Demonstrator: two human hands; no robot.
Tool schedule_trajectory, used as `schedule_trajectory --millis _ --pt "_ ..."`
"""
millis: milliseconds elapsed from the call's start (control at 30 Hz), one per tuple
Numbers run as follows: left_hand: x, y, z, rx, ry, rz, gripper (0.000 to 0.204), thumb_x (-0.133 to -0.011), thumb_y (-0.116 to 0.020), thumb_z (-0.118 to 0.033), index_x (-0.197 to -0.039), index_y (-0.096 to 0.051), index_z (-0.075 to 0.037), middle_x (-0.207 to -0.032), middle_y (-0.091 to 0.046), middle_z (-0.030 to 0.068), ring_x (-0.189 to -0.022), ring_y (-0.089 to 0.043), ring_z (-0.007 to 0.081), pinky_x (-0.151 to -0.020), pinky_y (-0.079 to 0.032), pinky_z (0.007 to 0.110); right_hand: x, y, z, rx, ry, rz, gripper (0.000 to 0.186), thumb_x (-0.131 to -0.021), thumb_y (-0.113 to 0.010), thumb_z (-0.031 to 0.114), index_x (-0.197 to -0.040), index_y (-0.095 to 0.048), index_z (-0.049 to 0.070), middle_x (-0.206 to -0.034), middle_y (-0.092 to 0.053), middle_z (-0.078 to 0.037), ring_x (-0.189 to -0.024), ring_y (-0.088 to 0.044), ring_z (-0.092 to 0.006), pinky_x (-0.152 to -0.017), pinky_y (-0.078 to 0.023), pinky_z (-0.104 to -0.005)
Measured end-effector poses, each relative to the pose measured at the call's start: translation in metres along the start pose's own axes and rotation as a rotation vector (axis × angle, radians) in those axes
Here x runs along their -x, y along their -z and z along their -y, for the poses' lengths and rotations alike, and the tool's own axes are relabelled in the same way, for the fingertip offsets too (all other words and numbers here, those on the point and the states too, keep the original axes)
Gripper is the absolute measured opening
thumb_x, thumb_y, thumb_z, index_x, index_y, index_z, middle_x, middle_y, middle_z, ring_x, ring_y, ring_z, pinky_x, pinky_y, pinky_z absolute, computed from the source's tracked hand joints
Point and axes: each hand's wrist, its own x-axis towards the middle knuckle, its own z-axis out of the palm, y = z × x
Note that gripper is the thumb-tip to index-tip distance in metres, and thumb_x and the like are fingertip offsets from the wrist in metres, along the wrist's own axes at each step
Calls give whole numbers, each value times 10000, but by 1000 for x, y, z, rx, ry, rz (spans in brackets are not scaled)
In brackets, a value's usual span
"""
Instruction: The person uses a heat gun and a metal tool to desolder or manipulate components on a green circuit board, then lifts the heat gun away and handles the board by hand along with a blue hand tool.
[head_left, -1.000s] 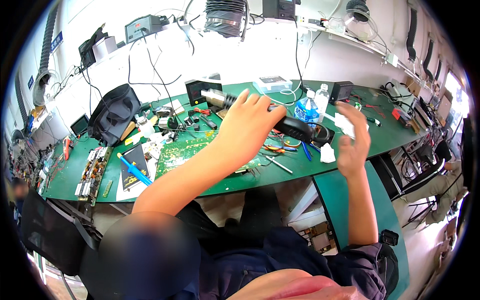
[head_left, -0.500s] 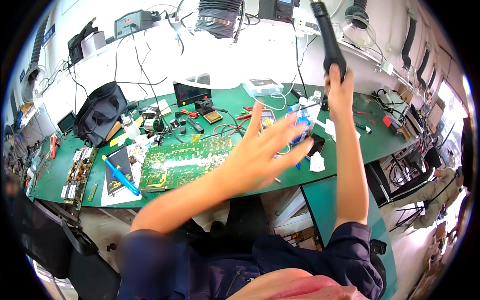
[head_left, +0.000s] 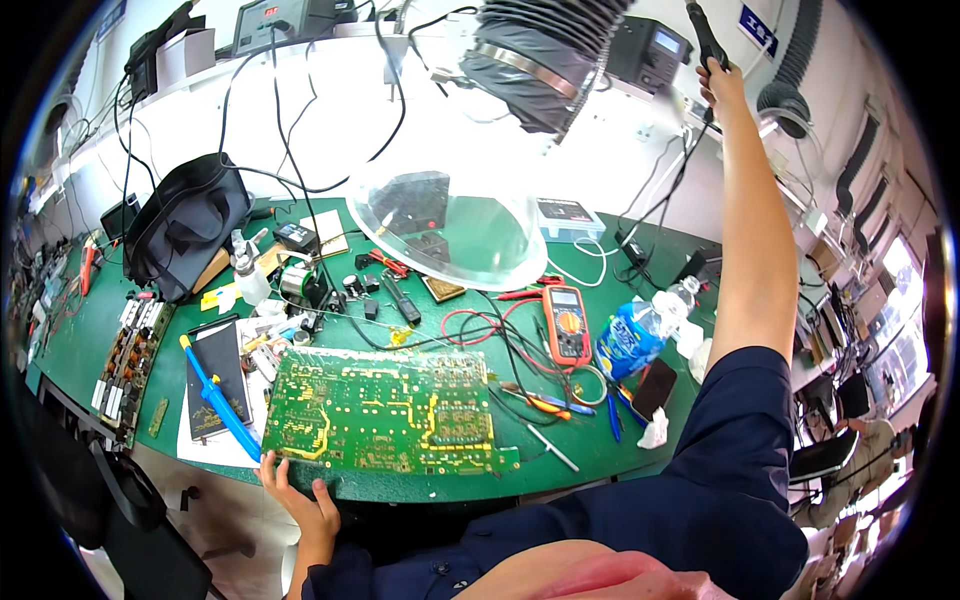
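Observation:
My right hand [head_left: 722, 84] reaches far up at the upper right, its fingers wrapped around a black tool handle [head_left: 709, 42] that looks like a hot-air gun. A cord hangs below that hand. At the bench's front edge, my left hand [head_left: 305, 510] has its thumb apart from its fingers, with the fingertips at the near left corner of a green circuit board [head_left: 375, 410]. A blue desoldering pump [head_left: 222, 402] lies slanted beside the board, its lower end close to those fingertips. Whether they touch the pump or only the board, I cannot tell.
A clear fume hood [head_left: 450, 230] on a ribbed duct [head_left: 545, 65] hangs over the bench. Right of the board lie a red multimeter [head_left: 567, 325], a bottle [head_left: 635, 335], a phone [head_left: 655, 388] and pliers [head_left: 614, 415]. Another board [head_left: 135, 355] and a dark bag [head_left: 190, 225] are left.
My right hand has moved up and right with the black handle. My left hand has drawn back from above the board to its near left corner. The view has shifted too.

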Motion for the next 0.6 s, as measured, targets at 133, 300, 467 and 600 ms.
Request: schedule_trajectory --millis 133,300,467,600 --pt "1 -20 3 -89 13 -32 566 -1022 -452 -393 -1430 -380 -6 -1531 -367 282 -1443 -323 470 -1198 -152 651 -50 9 -21 91 6 22 300 -1014 -650 225 -1207 -613 -3 -836 -715 -79 -620 -638 -104 -537 -537 -236" --pt "3 -17 10 -85 8 -54 550 -1045 -404 -434 -1419 -391 -30 -1531 -365 296 -1440 -332 464 -1192 -182 645 -62 6 -41 158 -13 100 228 -1018 -635 193 -1170 -636 23 -794 -686 -57 -625 -647 -108 -545 -558 -230" --pt "-3 -15 5 -92 -14 -35 555 -1046 -400 -424 -1423 -384 -17 -1538 -350 306 -1441 -327 469 -1190 -191 642 -79 24 -75 588 190 14 340 -983 -657 264 -1290 -661 119 -859 -729 -75 -650 -678 -170 -553 -547 -348" --pt "2 -29 3 -43 10 -36 553 -1029 -408 -380 -1433 -379 -4 -1546 -340 308 -1442 -324 472 -1187 -196 638 -144 53 -74 984 462 40 443 -971 -629 348 -1368 -633 154 -908 -747 -149 -755 -725 -283 -617 -554 -421"
